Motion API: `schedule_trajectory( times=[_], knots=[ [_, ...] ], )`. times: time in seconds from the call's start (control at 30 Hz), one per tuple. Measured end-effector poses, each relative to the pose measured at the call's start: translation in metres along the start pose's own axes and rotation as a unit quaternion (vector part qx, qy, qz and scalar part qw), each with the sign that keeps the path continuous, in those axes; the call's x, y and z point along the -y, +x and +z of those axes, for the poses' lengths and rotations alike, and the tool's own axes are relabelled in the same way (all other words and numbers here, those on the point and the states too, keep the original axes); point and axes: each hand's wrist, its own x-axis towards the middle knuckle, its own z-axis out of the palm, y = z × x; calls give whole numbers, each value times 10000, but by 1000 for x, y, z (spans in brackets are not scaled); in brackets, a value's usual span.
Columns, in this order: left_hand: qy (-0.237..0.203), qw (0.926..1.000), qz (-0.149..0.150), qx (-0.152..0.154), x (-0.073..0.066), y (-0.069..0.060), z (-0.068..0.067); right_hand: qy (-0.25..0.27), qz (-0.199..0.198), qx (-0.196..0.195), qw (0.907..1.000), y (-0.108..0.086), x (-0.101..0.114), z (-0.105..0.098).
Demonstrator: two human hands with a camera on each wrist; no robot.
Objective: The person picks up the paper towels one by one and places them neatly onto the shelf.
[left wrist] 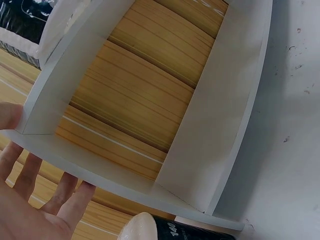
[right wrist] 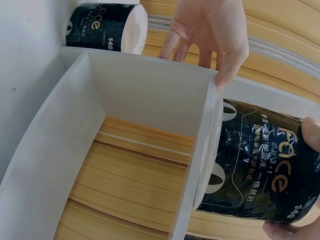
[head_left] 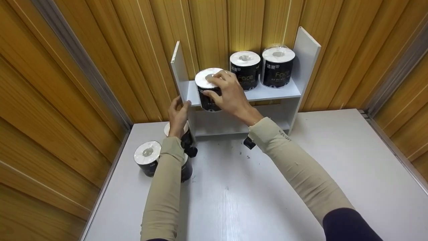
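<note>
A black-wrapped paper roll (head_left: 208, 102) with a white top stands upright at the left end of the upper board of a white shelf (head_left: 274, 94). My right hand (head_left: 230, 95) grips this roll near its top. The right wrist view shows the roll (right wrist: 265, 165) against the board, with parts of my fingers at its far end. My left hand (head_left: 178, 117) holds the shelf's left side panel where the upper board meets it. In the left wrist view, the thumb of that hand (left wrist: 42, 205) lies on the shelf's front edge and its fingers lie along the panel's outer side.
Two more rolls (head_left: 246, 75) (head_left: 278, 72) stand at the right on the upper board. Several rolls (head_left: 147, 159) stand on the white table (head_left: 227, 201) left of the shelf, partly behind my left arm. A wood-patterned wall (head_left: 210, 30) rises behind the shelf.
</note>
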Motion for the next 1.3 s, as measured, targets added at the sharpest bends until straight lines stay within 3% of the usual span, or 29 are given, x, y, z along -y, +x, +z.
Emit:
schedule_trajectory(
  times=[0.4,0.9,1.3],
  knots=[
    [-93,9999,-105,-9,0,1,-1,-103,221,56,9997,13,-1,11],
    [-61,10000,48,32,2,-1,0,-460,343,-17,9984,24,-2,24],
    [-79,10000,-49,-34,2,-1,-1,-550,545,20,9970,30,-3,29]
  ],
)
